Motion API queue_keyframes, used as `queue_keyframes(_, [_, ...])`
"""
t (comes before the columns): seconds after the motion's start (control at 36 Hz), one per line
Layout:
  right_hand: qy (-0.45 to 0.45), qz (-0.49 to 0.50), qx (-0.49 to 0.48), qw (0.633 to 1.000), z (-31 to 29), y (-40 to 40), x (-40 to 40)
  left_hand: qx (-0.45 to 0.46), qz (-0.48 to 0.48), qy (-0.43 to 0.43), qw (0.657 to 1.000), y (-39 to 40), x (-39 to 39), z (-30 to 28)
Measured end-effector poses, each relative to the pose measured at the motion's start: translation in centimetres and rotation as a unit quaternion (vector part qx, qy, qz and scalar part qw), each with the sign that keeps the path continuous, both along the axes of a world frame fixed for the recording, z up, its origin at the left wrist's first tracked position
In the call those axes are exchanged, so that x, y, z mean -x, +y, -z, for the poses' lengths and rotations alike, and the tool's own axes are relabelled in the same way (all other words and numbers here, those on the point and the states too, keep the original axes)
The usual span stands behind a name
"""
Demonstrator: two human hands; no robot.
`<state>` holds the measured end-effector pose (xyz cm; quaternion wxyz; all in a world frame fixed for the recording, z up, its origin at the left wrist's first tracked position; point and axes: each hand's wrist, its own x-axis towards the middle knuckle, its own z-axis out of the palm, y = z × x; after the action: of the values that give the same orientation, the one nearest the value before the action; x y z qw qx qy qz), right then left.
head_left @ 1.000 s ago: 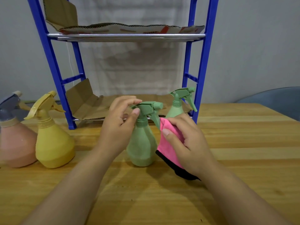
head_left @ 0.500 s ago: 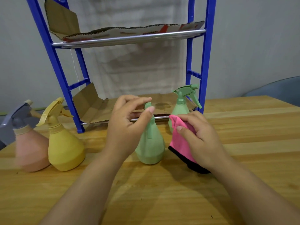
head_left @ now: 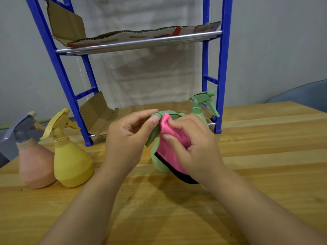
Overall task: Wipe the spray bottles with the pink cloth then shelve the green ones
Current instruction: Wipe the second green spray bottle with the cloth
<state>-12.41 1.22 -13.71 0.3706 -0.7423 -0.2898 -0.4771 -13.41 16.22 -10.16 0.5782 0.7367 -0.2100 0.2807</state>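
A green spray bottle stands on the wooden table in front of me. My left hand pinches its spray head from the left. My right hand holds the pink cloth, black-edged, pressed against the bottle's head and neck, hiding most of them. A second green spray bottle stands on the bottom shelf of the blue rack, just behind my right hand. A yellow spray bottle and a pink spray bottle with a grey head stand on the table at the left.
The rack's two shelves are lined with cardboard; the upper shelf holds no bottles. A grey chair back shows at the far right behind the table. Bare wood stretches right and toward me.
The green bottle has turned so its trigger now points left and down. My right hand has brought the pink cloth up from the bottle's side onto its head. The view shifted slightly.
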Motion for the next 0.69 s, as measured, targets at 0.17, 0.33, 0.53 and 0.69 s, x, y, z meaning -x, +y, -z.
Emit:
queue_keyframes(0.17, [0.106, 0.043, -0.053, 0.992, -0.3, -0.2, -1.7, -0.019, -0.022, -0.033, 0.999, -0.1, -0.2, 0.1])
queue_keyframes(0.33, [0.098, 0.002, -0.005, 0.995, 0.1, 1.2, -1.9, -0.016, -0.032, -0.028, 0.999, 0.2, -0.6, 0.4])
queue_keyframes(0.53, [-0.008, -0.042, 0.054, 0.998, -0.3, 1.4, -2.4, -0.021, -0.065, -0.045, 0.997, 1.5, -1.4, 0.4])
queue_keyframes(0.69, [0.016, 0.014, -0.024, 0.999, -0.8, 1.7, -3.4, 0.0, -0.052, -0.018, 0.998, 1.9, -1.9, 0.1])
